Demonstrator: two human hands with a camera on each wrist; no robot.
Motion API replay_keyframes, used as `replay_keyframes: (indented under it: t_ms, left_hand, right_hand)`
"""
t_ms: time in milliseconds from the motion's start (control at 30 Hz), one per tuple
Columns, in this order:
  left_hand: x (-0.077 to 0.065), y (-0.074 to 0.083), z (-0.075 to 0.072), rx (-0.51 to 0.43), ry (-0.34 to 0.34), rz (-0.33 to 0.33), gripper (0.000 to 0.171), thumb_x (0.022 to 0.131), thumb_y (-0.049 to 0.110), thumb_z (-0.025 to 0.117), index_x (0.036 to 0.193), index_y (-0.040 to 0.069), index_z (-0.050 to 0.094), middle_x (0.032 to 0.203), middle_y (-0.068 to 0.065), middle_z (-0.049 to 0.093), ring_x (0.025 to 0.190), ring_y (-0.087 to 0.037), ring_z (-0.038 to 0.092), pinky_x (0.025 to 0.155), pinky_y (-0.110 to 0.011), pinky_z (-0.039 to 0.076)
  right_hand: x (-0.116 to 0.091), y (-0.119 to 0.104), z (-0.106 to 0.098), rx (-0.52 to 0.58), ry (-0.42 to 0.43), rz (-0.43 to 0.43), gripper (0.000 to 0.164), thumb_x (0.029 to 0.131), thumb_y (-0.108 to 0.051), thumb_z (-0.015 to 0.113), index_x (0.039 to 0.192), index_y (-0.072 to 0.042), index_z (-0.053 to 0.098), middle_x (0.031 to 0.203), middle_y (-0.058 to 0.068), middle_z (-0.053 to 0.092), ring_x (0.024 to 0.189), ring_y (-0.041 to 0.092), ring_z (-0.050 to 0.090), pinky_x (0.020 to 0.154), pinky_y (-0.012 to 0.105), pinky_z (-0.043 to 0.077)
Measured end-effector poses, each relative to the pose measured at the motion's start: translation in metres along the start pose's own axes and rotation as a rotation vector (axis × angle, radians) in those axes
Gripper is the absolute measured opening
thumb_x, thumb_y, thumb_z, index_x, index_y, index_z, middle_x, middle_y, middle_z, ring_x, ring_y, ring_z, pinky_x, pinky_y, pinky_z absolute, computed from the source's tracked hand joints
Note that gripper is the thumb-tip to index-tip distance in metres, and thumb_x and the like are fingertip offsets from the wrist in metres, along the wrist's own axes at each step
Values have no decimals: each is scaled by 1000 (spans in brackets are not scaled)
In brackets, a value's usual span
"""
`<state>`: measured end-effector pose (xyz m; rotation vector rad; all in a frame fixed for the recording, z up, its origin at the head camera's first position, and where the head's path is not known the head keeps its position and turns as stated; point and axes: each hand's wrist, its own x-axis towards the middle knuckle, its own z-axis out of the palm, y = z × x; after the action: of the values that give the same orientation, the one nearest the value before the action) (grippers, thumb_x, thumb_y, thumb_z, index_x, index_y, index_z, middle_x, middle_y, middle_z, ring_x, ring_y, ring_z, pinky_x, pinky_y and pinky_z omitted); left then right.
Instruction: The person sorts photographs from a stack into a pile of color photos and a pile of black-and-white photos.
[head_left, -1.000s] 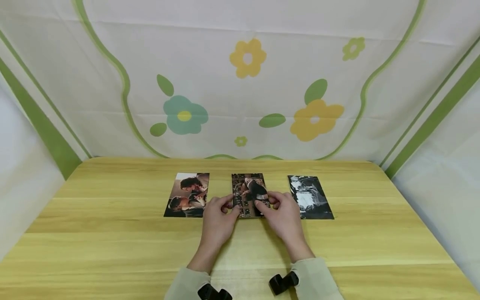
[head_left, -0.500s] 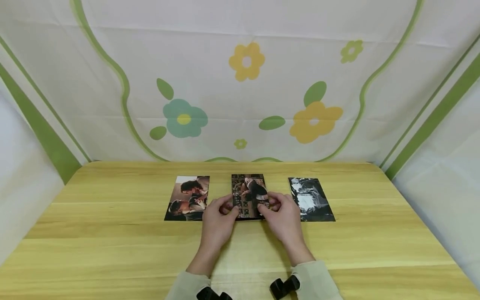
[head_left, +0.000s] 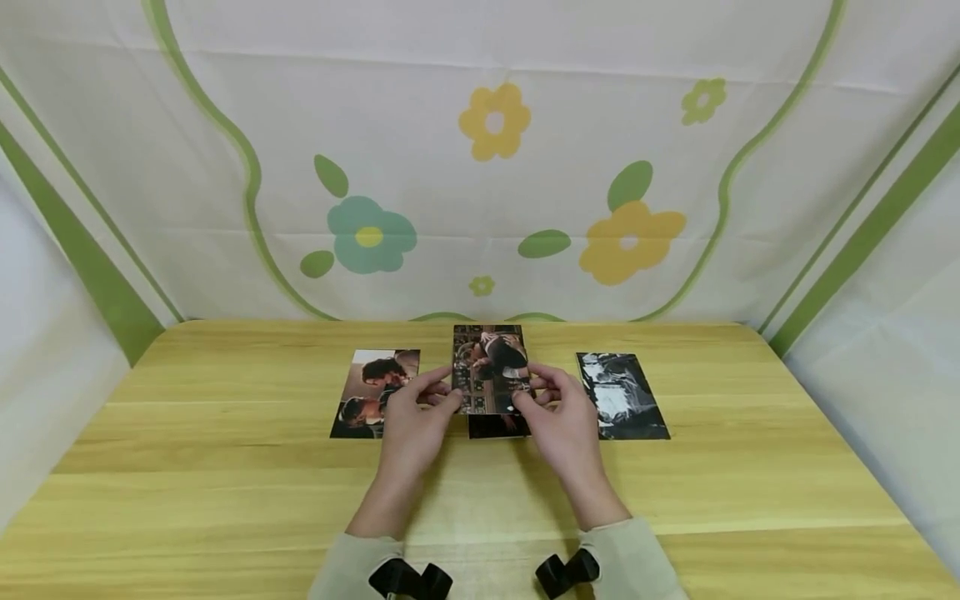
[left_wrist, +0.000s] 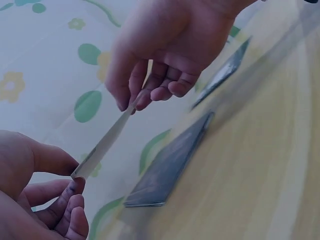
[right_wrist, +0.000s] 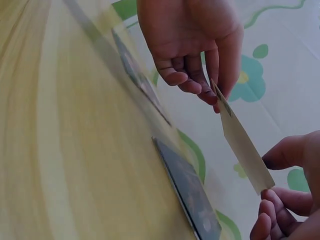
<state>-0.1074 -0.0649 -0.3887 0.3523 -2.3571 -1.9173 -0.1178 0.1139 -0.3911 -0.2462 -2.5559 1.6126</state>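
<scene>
The photo (head_left: pixel 491 367), thin, light and bendy, we pinch by its side edges with left hand (head_left: pixel 408 425) and right hand (head_left: pixel 562 421) fingers above the bench (head_left: pixel 225 467).

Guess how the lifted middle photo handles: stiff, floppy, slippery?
The middle photo is probably fairly stiff: pinched at its side edges by the left hand and right hand, it shows edge-on as a straight strip, no sag. Likely very light. Its glossy face may slide easily on the pile below.
</scene>
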Motion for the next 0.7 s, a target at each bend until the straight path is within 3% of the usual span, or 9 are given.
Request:
replay_keyframes:
  t_ms: [233,433,567,700]
  left_hand:
    - [-2,8,-10,1,-6,3,38,100,8,71,138,12,73,112,-9,69,100,-23,59,79,-32,50]
    - [-3,8,-16,6,12,-2,38,101,6,70,138,12,73,114,-10,69,101,-22,58,79,-31,48]
    - [4,9,-25,19,45,8,38,100,3,68,137,10,73,116,-11,69,102,-23,58,80,-28,48]
    - [8,9,-40,12,69,-34,38,101,3,65,137,9,72,121,-11,64,106,-22,56,80,-23,49]
  right_hand:
    - [-5,-10,-1,50,-40,-8,48,93,-16,77,140,-20,70,123,4,67,105,19,61,91,33,52]
    - [-5,-8,2,44,-47,-15,48,92,-12,76,140,-18,72,120,3,69,103,16,62,88,25,53]
    - [-10,-11,11,107,-67,-40,46,93,-8,75,139,-12,72,120,7,70,104,17,63,86,18,53]
    - [-17,-16,25,193,-101,-62,49,92,-2,76,140,-8,70,122,11,70,103,18,65,84,16,55]
